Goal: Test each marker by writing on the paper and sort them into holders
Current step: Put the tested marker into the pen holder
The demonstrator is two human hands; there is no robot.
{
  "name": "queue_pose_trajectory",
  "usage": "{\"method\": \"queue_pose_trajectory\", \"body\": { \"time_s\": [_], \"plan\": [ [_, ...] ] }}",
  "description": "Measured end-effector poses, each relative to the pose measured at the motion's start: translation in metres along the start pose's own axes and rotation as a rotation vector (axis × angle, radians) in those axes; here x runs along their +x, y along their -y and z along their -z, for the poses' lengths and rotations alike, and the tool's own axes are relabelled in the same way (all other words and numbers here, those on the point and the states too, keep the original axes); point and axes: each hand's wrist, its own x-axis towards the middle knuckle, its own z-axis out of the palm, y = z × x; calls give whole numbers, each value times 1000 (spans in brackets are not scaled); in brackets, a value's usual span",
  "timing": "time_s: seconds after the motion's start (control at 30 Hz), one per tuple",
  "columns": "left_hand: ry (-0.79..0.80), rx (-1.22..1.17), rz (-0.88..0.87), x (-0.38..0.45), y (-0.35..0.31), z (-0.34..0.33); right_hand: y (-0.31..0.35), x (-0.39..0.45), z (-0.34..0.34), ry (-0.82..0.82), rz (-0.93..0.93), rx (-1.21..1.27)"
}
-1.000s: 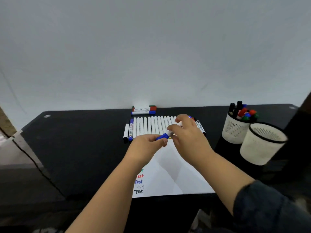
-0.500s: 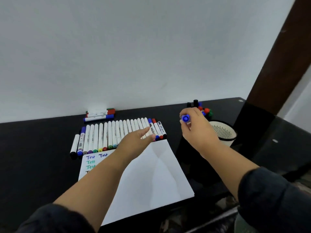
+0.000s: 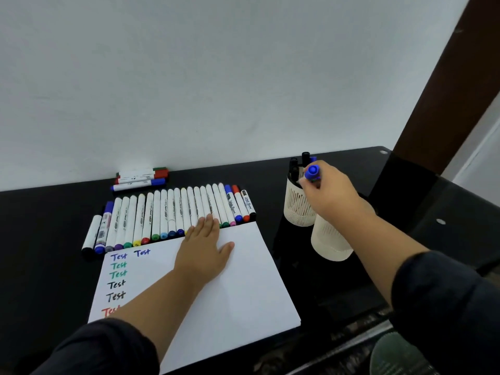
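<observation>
Black bench (image 3: pixel 48 266): ran against a pale wall, its far right corner beside a dark brown post.

White paper (image 3: pixel 243 280): lay flat at the middle of the bench's near edge; "Test" written repeatedly down its left side in blue, green, black and red.

Row of markers (image 3: pixel 167 212): white barrels side by side along the paper's far edge, coloured caps toward the paper; whiteboard markers in blue, red and black at the row's right end.

Near holder (image 3: pixel 328 243): cream perforated cup toward the bench's right edge, mouth hidden by the right forearm.

Far holder (image 3: pixel 296 204): matching cup just behind it, black-capped markers standing in it.

Three spare markers (image 3: pixel 139 178): stacked at the far edge against the wall.

Left hand (image 3: pixel 204 249): spread flat, palm down on the paper's far edge, fingertips touching the row.

Right hand (image 3: pixel 328 193): over the far holder, fingers curled round the blue marker (image 3: pixel 312 173), cap end up.
</observation>
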Motion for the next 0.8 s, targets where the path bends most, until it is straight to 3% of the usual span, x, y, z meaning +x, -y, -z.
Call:
{"method": "queue_pose_trajectory", "body": {
  "time_s": [0.3, 0.8],
  "plan": [
    [-7, -8, -4, 0, 1, -1, 6, 28, -8, 11, -7, -102],
    [-7, 17, 6, 2, 1, -2, 8, 44, -3, 242, -21, -398]
  ]
}}
